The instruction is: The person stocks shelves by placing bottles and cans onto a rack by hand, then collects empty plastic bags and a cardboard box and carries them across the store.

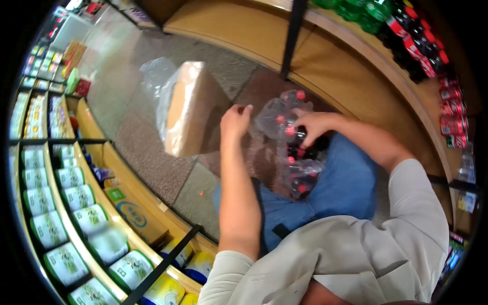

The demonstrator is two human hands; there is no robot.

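Dark soda bottles with red caps [301, 146] stand between my knees in a torn clear plastic wrap [272, 119]. My right hand [315, 126] reaches in from the right, its fingers curled over one of the bottles. To the left of the pack, my left hand [236, 121] hangs over the floor with thumb and fingers a little apart and nothing seen between them. A brown cardboard box [187, 109] in clear film lies just beyond my left hand, with loose film [158, 76] at its far left side.
Wooden shelves [335, 76] run along the right, holding green bottles [373, 15], cola bottles [419, 38] and red cans [453, 108]. Along the left, shelves carry white and green tins [66, 263]. A flat carton [134, 216] lies on the lower left shelf.
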